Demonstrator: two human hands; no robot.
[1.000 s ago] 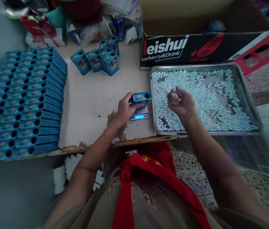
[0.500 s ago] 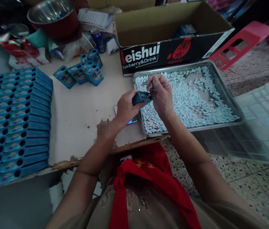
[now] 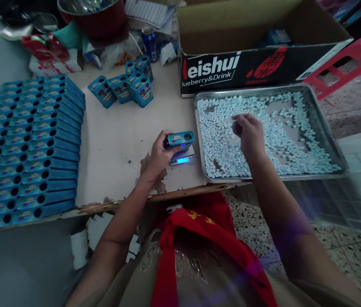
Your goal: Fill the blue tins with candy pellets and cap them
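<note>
My left hand (image 3: 162, 150) is closed around a small blue candy box (image 3: 180, 138), which has a round dark hole near one end of its top. The box is at a digital scale (image 3: 182, 160) with a lit blue display; whether it rests on the scale I cannot tell. Over a metal tray (image 3: 201, 143) hovers my right hand (image 3: 249, 132), fingers pinched together. What those fingers hold, if anything, is hidden. Small pale blue and white candies (image 3: 223, 157) cover much of the tray bottom.
Rows of blue boxes (image 3: 36, 145) fill the table's left side. Several more boxes (image 3: 121, 88) stand at the back, near a blue can (image 3: 149, 44). A large black carton (image 3: 212, 72) sits behind the tray. A red plastic stool (image 3: 343, 64) is at the right.
My left hand has brought the candy box down to the scale. My right hand has left the box and moved right, over the candies. The view has shifted slightly.
</note>
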